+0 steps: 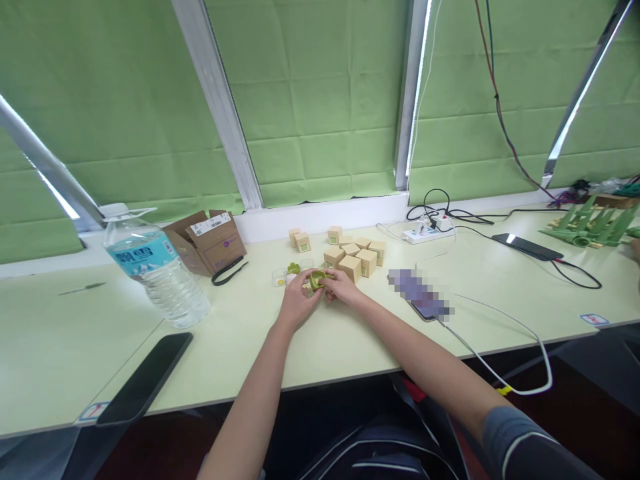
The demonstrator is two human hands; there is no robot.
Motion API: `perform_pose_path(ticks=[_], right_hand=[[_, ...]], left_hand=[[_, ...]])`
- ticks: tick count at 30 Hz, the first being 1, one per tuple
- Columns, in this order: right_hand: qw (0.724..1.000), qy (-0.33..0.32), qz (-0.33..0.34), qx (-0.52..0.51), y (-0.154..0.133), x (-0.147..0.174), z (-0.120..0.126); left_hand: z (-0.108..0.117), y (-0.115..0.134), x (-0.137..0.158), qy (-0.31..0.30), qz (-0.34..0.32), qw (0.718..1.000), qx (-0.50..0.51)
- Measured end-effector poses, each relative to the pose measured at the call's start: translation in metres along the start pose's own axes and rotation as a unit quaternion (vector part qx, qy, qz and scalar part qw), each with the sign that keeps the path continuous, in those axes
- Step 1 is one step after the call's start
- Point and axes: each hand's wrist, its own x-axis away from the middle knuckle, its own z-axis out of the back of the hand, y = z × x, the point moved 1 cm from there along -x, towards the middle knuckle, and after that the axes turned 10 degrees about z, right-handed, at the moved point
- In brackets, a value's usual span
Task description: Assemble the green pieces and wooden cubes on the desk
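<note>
Between my two hands is a small olive-green, cup-shaped piece [317, 280], held just above the table. My left hand [298, 303] grips it from the left, with thumb and fingers closed around its side. On the other side, the fingers of my right hand [342, 288] pinch its right edge. Just beyond my left hand lie a green flower-shaped piece [293, 268] and a small clear plastic case [279, 277] with something yellow in it. Several little tan cardboard boxes [351, 268] cluster behind my right hand. The fingers partly cover the held piece.
To the left stand a large water bottle [160, 273], an opened brown carton [210, 247] with a black strap [229, 272], and a black phone [147, 377]. Rightward lie a charging phone [423, 297], its white cable [500, 310], a power strip [429, 231] and another phone [527, 247].
</note>
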Motion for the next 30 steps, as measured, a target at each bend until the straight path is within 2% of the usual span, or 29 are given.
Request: perform_pose_path(ticks=[4,9,14,19,25,30], right_hand=[[1.0,-0.007,-0.008,0.008,0.0,0.001,-0.002],[0.999,-0.039,-0.012,0.007,0.0,0.003,-0.003],[0.997,-0.057,-0.051,-0.014,-0.005,0.008,-0.005],[0.996,-0.066,-0.065,0.011,-0.012,0.013,-0.008],[0.996,-0.062,-0.063,0.024,-0.012,0.015,-0.009],[0.995,-0.069,-0.058,0.031,-0.009,0.014,-0.008]], left_hand=[[0.0,-0.004,-0.003,0.025,-0.025,0.999,-0.028],[0.001,-0.007,-0.003,0.043,-0.012,0.998,-0.051],[0.004,-0.009,-0.006,0.117,0.05,0.991,-0.049],[0.011,-0.013,-0.008,0.203,0.099,0.973,-0.04],[0.02,-0.026,-0.012,0.259,0.153,0.95,-0.082],[0.028,-0.04,-0.017,0.276,0.197,0.939,-0.056]])
